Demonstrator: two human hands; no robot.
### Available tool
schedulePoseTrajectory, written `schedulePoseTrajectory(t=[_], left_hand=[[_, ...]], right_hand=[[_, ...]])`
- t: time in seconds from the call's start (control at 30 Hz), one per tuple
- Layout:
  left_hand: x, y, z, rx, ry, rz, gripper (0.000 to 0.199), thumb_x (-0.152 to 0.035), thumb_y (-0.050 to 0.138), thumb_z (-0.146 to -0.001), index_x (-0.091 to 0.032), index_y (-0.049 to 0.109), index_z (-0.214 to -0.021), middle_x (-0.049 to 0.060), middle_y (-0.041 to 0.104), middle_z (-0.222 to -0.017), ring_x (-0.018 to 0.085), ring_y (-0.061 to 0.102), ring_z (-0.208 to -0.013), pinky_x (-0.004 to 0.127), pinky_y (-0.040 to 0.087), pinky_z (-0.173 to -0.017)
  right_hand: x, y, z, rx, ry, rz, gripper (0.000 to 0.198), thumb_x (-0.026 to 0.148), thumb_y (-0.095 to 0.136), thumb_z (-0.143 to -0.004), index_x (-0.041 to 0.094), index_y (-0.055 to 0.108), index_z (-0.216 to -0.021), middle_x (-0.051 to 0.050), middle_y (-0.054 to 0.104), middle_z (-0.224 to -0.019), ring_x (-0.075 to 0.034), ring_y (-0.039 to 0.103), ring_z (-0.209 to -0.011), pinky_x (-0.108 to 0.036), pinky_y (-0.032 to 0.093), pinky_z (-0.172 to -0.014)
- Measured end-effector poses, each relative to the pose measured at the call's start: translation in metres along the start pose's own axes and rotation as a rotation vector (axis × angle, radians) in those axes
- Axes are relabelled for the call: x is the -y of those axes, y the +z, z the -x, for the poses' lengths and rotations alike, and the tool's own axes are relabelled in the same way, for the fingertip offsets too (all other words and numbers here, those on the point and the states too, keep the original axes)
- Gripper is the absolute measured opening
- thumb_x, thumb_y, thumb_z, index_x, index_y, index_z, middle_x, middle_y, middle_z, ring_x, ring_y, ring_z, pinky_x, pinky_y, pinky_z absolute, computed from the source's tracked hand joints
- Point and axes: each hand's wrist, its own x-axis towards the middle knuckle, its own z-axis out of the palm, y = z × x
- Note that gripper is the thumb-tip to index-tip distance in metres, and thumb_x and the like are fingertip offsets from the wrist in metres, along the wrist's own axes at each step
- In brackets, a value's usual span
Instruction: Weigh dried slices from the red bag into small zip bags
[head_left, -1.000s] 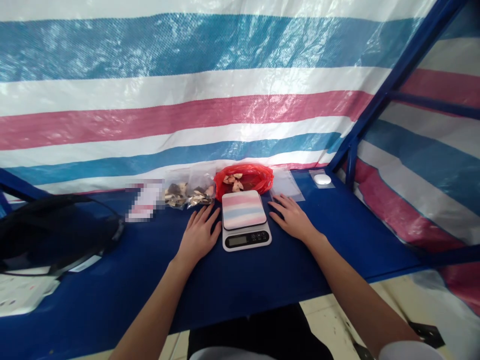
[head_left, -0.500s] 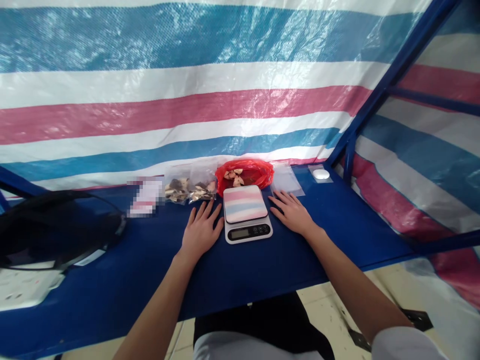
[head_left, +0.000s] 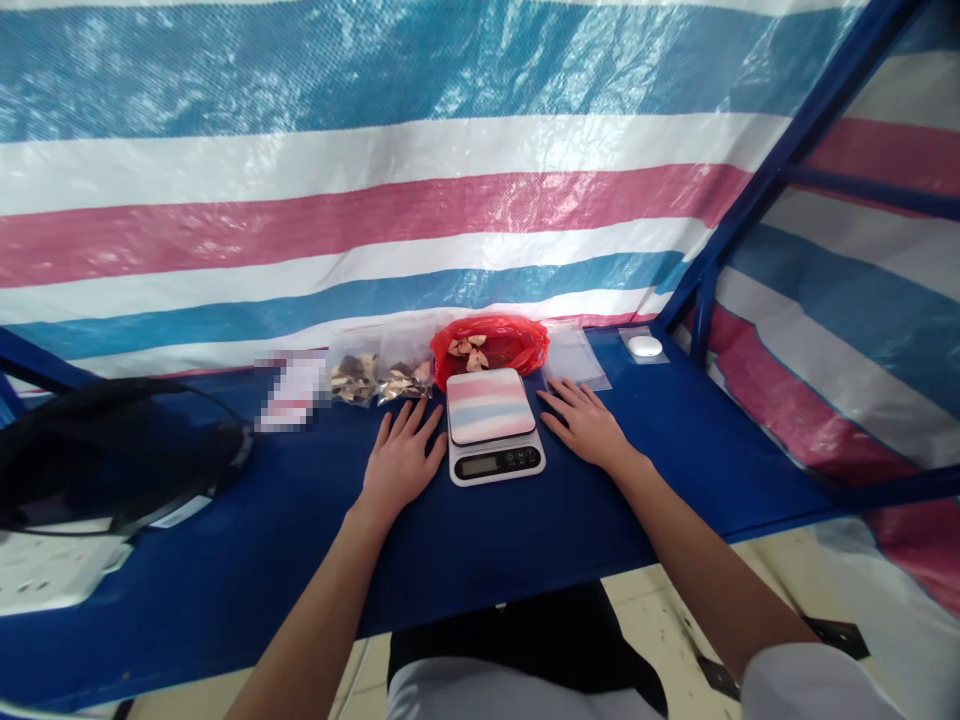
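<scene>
A white digital kitchen scale [head_left: 496, 425] stands between my hands, its display at the near side. My left hand [head_left: 403, 455] lies flat on the blue table with fingers spread, just left of the scale. On the other side my right hand [head_left: 583, 422] rests palm down, fingers apart, holding nothing. Behind the scale sits an open red plastic bag [head_left: 529, 345] with a few pale dried slices [head_left: 469, 352] inside. Two clear bags of dried slices [head_left: 354, 378] lie beyond my left fingertips. Flat empty clear bags [head_left: 577, 358] lie just past my right fingertips.
On the left are a black rounded object [head_left: 120, 450] and a white power strip [head_left: 52, 575]. A blurred-out card [head_left: 294, 390] lies near the back. A small white oval item [head_left: 645, 346] sits at the back right. Striped sheeting [head_left: 375, 230] hangs behind the blue table [head_left: 480, 560].
Both hands and the things on the table keep their places. Only the camera view has shifted very slightly.
</scene>
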Motion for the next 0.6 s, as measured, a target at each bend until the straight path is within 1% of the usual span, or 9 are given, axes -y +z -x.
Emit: schedulePoseTrajectory(t=[0.17,0.4,0.5,0.6], left_hand=[[0.000,-0.001,-0.001,0.018,0.000,-0.011,0.051,-0.040,0.040,-0.102,-0.020,0.055,-0.147,0.013,0.047,-0.157,0.035,0.041,-0.147,0.058,0.032,-0.121],[0.000,0.001,-0.001,-0.031,-0.008,0.009,0.048,-0.040,0.045,-0.100,-0.026,0.059,-0.143,0.010,0.052,-0.154,0.033,0.044,-0.146,0.056,0.033,-0.120],[0.001,0.002,0.000,-0.054,-0.014,0.007,0.046,-0.039,0.046,-0.099,-0.027,0.061,-0.141,0.009,0.054,-0.153,0.033,0.046,-0.144,0.055,0.036,-0.119],[0.003,0.002,0.001,-0.066,-0.036,-0.003,0.045,-0.039,0.046,-0.099,-0.027,0.062,-0.139,0.009,0.056,-0.151,0.034,0.048,-0.143,0.055,0.038,-0.118]], right_hand=[[0.000,-0.001,0.000,0.003,-0.004,-0.002,0.049,0.043,0.039,-0.105,0.023,0.056,-0.147,-0.008,0.047,-0.158,-0.031,0.041,-0.148,-0.052,0.032,-0.122],[0.002,-0.001,0.000,-0.023,-0.006,0.010,0.048,0.042,0.041,-0.104,0.023,0.058,-0.144,-0.008,0.049,-0.156,-0.031,0.045,-0.145,-0.051,0.035,-0.121],[0.003,-0.004,-0.001,-0.061,-0.010,0.003,0.045,0.041,0.043,-0.103,0.024,0.062,-0.140,-0.008,0.056,-0.151,-0.030,0.050,-0.141,-0.050,0.038,-0.119],[0.000,-0.010,-0.007,-0.118,0.008,-0.025,0.043,0.041,0.042,-0.103,0.024,0.066,-0.135,-0.007,0.062,-0.144,-0.027,0.059,-0.132,-0.043,0.047,-0.113]])
